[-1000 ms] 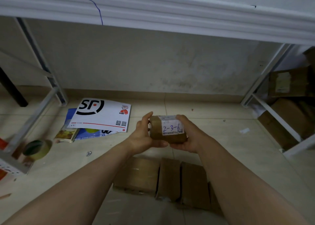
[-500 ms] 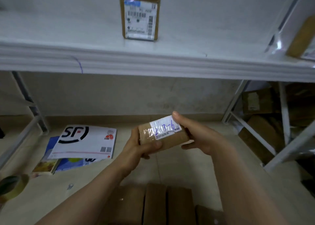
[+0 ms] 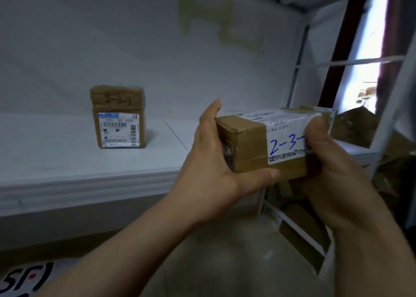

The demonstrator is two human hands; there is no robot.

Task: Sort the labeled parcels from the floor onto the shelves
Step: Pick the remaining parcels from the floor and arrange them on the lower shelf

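While two hands hold it in the air just before the front edge of the shelf (image 3: 67, 184), one brown parcel (image 3: 247, 146) marked "2-3-" lies level, its long axis running left to right, label toward the camera. Fingers (image 3: 211, 114) of the left hand (image 3: 209, 168) wrap its left end; the right hand (image 3: 337, 173) grips the right end, thumb over the label. One second parcel (image 3: 118, 119), marked 2-3-3, stands upright on the shelf well to the left, bare board between them.

Dim and bluish, with blown-out glare from the window (image 3: 369, 83) at right. Dark beneath the shelf (image 3: 67, 161). Soft with motion blur, bowed at the edges.
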